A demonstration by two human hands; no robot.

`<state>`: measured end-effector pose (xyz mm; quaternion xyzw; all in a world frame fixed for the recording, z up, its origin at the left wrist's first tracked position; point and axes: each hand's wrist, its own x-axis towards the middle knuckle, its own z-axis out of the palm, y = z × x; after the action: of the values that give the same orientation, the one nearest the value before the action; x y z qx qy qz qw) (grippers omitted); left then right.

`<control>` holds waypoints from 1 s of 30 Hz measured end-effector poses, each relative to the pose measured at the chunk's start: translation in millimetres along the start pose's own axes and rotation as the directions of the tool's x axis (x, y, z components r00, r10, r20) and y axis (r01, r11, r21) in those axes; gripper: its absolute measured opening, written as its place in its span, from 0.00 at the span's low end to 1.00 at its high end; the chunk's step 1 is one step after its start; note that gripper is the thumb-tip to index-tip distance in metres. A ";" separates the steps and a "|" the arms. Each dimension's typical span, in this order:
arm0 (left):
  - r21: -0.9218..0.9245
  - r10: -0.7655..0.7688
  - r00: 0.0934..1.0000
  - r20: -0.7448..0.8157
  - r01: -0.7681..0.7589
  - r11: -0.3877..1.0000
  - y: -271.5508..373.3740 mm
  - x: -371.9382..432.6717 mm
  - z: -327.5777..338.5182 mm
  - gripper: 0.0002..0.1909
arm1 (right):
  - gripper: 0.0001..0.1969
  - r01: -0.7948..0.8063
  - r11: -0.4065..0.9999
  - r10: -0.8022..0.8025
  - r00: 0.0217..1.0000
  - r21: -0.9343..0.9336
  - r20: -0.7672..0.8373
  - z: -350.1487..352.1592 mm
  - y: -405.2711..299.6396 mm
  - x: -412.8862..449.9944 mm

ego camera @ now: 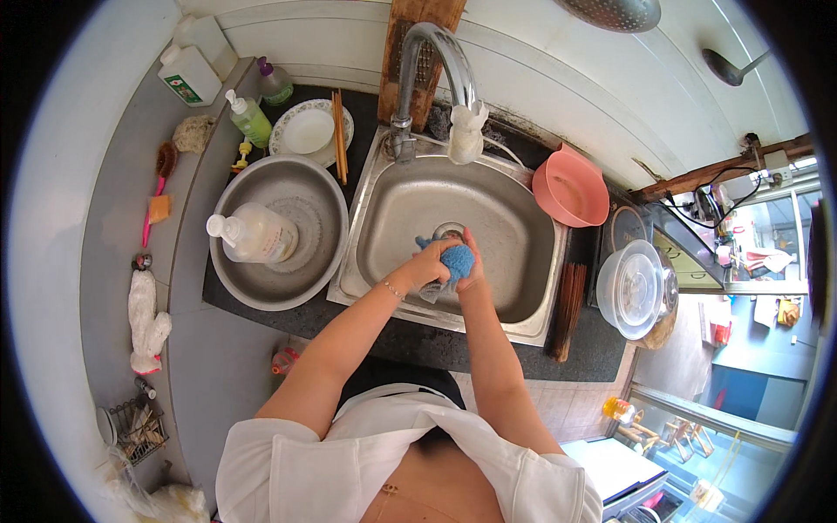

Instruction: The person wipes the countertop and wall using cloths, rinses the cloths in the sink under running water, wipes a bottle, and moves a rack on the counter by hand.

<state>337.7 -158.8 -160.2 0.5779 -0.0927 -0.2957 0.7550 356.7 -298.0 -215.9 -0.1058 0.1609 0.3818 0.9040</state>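
Over the stainless steel sink (pixel 523 274), both hands are together on a bunched blue cloth (pixel 458 263). My left hand (pixel 426 263) grips it from the left, with a corner of the cloth poking out beyond the fingers. Cupped against its other side is my right hand (pixel 473 261), fingers pointing toward the drain (pixel 450 229). A clear, thin-looking item (pixel 431 291) shows below the cloth between the hands; I cannot tell whether it is glass or plastic. The chrome faucet (pixel 409 78) arches above, a pale cloth wrapped around its spout.
Left of the sink, a metal basin (pixel 320 216) holds a pump bottle (pixel 261 233). Behind it are a patterned plate (pixel 278 134), chopsticks (pixel 339 137) and a green soap bottle (pixel 251 121). A pink basin (pixel 570 186), a bundled-stick brush (pixel 569 310) and plastic bowls (pixel 631 287) stand right.
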 end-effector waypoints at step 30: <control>-0.007 -0.656 0.739 0.154 0.665 0.747 35.1 52.0 -18.5 0.21 | 0.13 0.690 -0.706 0.327 0.516 -0.158 0.792 99.5 29.2 -26.0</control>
<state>400.6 -167.0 -144.0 0.5271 0.0742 -0.5869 0.6100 339.4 -263.8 -116.2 -0.7293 -0.5974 -0.0937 0.3201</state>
